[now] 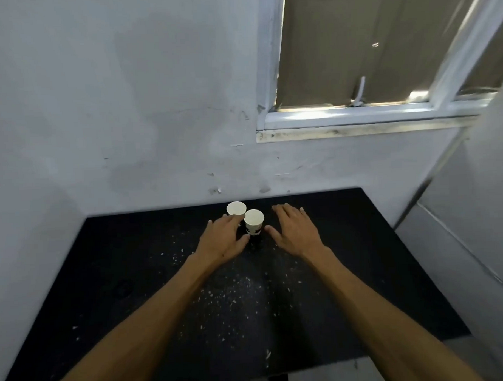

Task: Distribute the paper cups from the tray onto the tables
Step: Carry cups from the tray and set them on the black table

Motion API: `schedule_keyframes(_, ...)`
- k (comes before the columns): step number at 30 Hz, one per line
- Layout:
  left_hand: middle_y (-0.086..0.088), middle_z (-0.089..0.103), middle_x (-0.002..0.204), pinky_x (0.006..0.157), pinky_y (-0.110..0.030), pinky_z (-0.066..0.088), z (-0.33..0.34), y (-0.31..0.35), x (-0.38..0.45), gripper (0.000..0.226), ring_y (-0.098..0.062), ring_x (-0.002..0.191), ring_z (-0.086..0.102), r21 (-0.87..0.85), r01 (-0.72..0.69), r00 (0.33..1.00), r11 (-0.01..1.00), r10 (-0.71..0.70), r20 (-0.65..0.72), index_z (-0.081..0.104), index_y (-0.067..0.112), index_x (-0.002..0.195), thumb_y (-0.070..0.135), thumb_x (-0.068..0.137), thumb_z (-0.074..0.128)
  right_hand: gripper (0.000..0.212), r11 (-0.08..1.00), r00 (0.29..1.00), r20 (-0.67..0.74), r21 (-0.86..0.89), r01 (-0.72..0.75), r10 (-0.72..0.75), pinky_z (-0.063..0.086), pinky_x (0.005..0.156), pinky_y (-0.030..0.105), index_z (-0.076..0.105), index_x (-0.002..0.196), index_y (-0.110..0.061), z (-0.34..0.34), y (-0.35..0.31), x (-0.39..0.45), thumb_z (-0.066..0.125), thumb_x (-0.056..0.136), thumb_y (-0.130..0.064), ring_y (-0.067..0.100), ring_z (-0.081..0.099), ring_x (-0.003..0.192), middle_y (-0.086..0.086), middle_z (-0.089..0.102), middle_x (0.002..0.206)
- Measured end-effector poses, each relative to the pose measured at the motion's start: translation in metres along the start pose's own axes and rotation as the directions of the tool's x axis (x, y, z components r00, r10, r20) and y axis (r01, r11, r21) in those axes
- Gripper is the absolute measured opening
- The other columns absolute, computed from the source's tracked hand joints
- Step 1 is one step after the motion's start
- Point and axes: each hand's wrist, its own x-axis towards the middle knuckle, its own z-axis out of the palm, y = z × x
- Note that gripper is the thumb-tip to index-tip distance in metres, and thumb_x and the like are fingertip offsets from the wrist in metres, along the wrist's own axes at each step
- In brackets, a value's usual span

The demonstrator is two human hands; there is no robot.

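Two white paper cups stand upright near the far edge of a black table (347, 272). The rear cup (236, 208) is partly hidden by my left hand's fingertips. The front cup (254, 222), with a dark print on its side, stands just right of it. My left hand (223, 239) lies beside both cups with fingers spread, thumb near the front cup's base; whether it touches them I cannot tell. My right hand (294, 231) hovers open a little to the right of the front cup, apart from it. No tray is in view.
The table top is speckled with white crumbs (234, 293). It butts against a white wall (127, 109) at the back. A window with a white frame (356, 118) sits up right. A grey panel (473, 211) stands to the table's right.
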Motion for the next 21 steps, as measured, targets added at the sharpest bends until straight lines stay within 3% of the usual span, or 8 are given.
schedule_keyframes(6, -0.001, 0.041, 0.156, 0.121, -0.055, 0.015, -0.013, 0.042, -0.056, 0.065, -0.021, 0.146, 0.034, 0.125, -0.204, 0.971, 0.971, 0.217, -0.104, 0.033, 0.027, 0.153, 0.054, 0.096, 0.049, 0.07, 0.995, 0.99, -0.102, -0.029, -0.097, 0.093, 0.011, 0.125, 0.049, 0.023, 0.158, -0.022, -0.045, -0.008, -0.088, 0.038, 0.101, -0.058, 0.02, 0.013, 0.155, 0.001, 0.024, 0.165)
schedule_keyframes(11, -0.002, 0.036, 0.16, 0.121, -0.058, 0.02, -0.002, 0.092, -0.088, 0.07, -0.023, 0.149, 0.029, 0.143, -0.327, 0.936, 0.934, 0.341, -0.083, 0.027, 0.029, 0.156, 0.058, 0.095, 0.046, 0.07, 0.977, 0.968, -0.144, -0.03, -0.211, 0.204, 0.01, 0.125, 0.05, 0.021, 0.159, -0.024, -0.079, -0.001, -0.163, 0.037, 0.1, -0.059, 0.02, 0.011, 0.155, 0.001, 0.021, 0.166)
schedule_keyframes(21, -0.001, 0.03, 0.163, 0.123, -0.055, 0.01, 0.021, 0.223, -0.202, 0.067, -0.022, 0.152, 0.022, 0.102, -0.572, 0.815, 0.814, 0.578, -0.044, 0.026, 0.03, 0.157, 0.055, 0.097, 0.046, 0.071, 0.877, 0.861, -0.232, -0.061, -0.477, 0.452, 0.009, 0.125, 0.052, 0.021, 0.158, -0.023, -0.14, 0.014, -0.372, 0.037, 0.1, -0.06, 0.023, 0.016, 0.154, 0.002, 0.022, 0.165)
